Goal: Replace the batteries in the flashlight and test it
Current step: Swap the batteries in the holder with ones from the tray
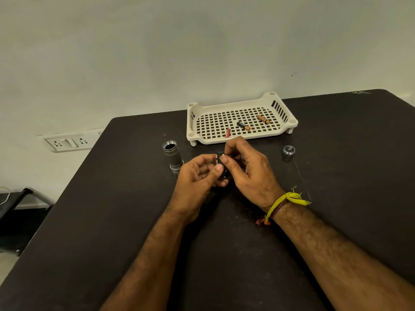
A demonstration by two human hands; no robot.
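Observation:
My left hand (pixel 197 176) and my right hand (pixel 247 169) meet over the middle of the table, both closed on a small black battery holder (pixel 222 163) with a copper-tipped battery in it. My right thumb and forefinger pinch its upper end. The silver flashlight body (pixel 172 154) stands upright with its open end up, just left of my left hand. Its tail cap (pixel 289 150) lies apart at the right.
A white perforated tray (pixel 241 139) at the table's far side holds a black and copper battery (pixel 243 126), a copper battery (pixel 263 119) and a red battery (pixel 228 132). The dark table (pixel 112 221) ends at the left; wall sockets (pixel 67 142) are beyond it.

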